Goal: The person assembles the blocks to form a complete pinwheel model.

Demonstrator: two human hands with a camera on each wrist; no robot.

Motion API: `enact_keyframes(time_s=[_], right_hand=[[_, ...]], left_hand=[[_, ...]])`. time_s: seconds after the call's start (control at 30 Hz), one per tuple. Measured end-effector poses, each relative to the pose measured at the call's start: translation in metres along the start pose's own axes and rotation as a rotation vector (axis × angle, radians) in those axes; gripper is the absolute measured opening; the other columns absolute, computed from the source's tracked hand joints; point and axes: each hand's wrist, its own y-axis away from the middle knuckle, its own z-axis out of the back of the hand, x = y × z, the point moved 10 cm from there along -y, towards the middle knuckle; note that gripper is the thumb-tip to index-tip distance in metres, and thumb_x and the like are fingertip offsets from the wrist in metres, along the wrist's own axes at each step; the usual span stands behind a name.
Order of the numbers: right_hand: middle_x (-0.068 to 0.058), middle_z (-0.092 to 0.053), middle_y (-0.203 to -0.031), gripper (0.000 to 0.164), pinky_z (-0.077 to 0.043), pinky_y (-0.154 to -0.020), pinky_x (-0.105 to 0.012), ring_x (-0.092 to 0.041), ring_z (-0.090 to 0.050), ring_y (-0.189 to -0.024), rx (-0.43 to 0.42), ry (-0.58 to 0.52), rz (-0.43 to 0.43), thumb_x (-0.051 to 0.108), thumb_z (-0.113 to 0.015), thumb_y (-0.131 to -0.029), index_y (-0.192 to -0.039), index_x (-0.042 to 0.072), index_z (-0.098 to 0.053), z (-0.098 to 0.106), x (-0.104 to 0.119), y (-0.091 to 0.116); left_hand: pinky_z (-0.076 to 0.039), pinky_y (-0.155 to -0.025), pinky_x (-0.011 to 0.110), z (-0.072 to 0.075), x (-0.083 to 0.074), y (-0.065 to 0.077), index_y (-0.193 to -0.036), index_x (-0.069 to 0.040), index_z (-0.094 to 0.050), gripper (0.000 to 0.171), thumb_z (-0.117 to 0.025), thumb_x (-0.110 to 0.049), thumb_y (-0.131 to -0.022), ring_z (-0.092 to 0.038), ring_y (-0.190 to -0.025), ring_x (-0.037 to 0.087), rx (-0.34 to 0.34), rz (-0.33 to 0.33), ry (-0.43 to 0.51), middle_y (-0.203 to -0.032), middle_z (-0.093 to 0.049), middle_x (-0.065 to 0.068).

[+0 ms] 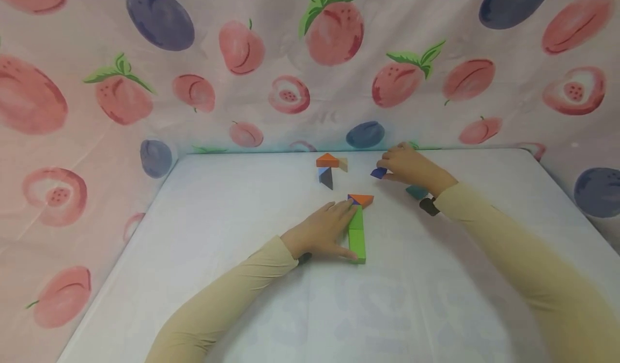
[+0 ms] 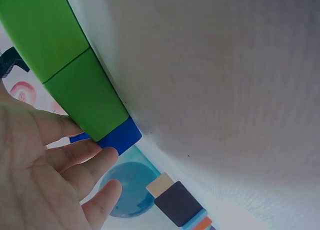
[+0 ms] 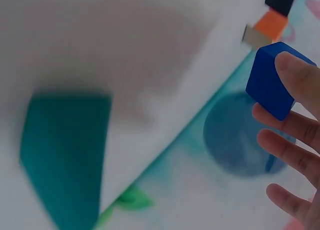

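Two green blocks (image 1: 357, 244) lie end to end in a row on the white table. At their far end sit a small blue triangular block (image 1: 354, 202) and an orange triangular block (image 1: 364, 199). My left hand (image 1: 325, 231) rests along the left side of this row, thumb by the near end, fingertips touching the far green block and the blue one. In the right wrist view, a separate blue block (image 3: 271, 83) is pinched between thumb and index finger, the other fingers spread. My right hand (image 1: 414, 168) holds it just above the table, right of the row.
A teal block (image 1: 416, 192) lies under my right forearm. Farther back stand an orange triangular block (image 1: 327, 162), a beige block (image 1: 343, 164) and a dark grey block (image 1: 327, 178) with a light blue piece beside it. Behind the table's far edge hangs a fruit-print cloth (image 1: 334, 89).
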Motion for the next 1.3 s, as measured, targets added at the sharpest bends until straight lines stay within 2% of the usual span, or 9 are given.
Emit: enact_keyframes(time_s=[0.2, 0.5, 0.9, 1.13, 1.3], right_hand=[[-0.008, -0.070, -0.097, 0.023, -0.044, -0.093, -0.054, -0.029, -0.062, -0.097, 0.072, -0.053, 0.017, 0.021, -0.073, -0.081, -0.100, 0.010, -0.068, -0.018, 0.019, -0.020], [-0.006, -0.070, -0.098, 0.023, -0.044, -0.095, -0.054, -0.027, -0.062, -0.097, 0.126, -0.102, 0.015, 0.022, -0.072, -0.081, -0.102, 0.013, -0.069, -0.037, 0.030, -0.034], [-0.007, -0.070, -0.102, 0.030, -0.044, -0.093, -0.050, -0.026, -0.062, -0.097, 0.143, -0.135, 0.002, 0.020, -0.071, -0.082, -0.110, 0.011, -0.067, -0.036, 0.032, -0.031], [-0.006, -0.072, -0.095, 0.022, -0.045, -0.091, -0.048, -0.024, -0.062, -0.091, 0.141, -0.189, -0.024, 0.013, -0.073, -0.080, -0.102, 0.009, -0.071, -0.034, 0.029, -0.026], [-0.007, -0.072, -0.096, 0.024, -0.045, -0.092, -0.047, -0.024, -0.062, -0.093, 0.182, -0.203, -0.041, 0.012, -0.071, -0.081, -0.105, 0.008, -0.071, -0.038, 0.029, -0.025]], left_hand=[[-0.019, -0.119, 0.038, -0.001, 0.001, -0.001, -0.151, -0.009, -0.014, 0.112, -0.049, -0.080, -0.073, -0.020, -0.145, 0.023, 0.010, 0.005, 0.009, -0.158, -0.017, 0.011], [-0.019, -0.119, 0.038, 0.000, 0.000, 0.000, -0.151, -0.008, -0.016, 0.111, -0.050, -0.080, -0.073, -0.020, -0.145, 0.022, 0.001, 0.005, 0.012, -0.157, -0.018, 0.011], [-0.019, -0.119, 0.039, 0.002, -0.001, 0.000, -0.150, -0.007, -0.015, 0.110, -0.051, -0.077, -0.074, -0.019, -0.146, 0.023, -0.002, -0.008, 0.023, -0.157, -0.017, 0.012], [-0.018, -0.119, 0.039, 0.002, -0.002, 0.000, -0.150, -0.007, -0.014, 0.110, -0.052, -0.076, -0.075, -0.018, -0.146, 0.023, 0.007, -0.008, 0.015, -0.157, -0.017, 0.013], [-0.019, -0.119, 0.039, 0.003, -0.002, 0.001, -0.150, -0.006, -0.015, 0.110, -0.051, -0.077, -0.075, -0.020, -0.145, 0.024, 0.006, -0.007, 0.007, -0.157, -0.017, 0.013]])
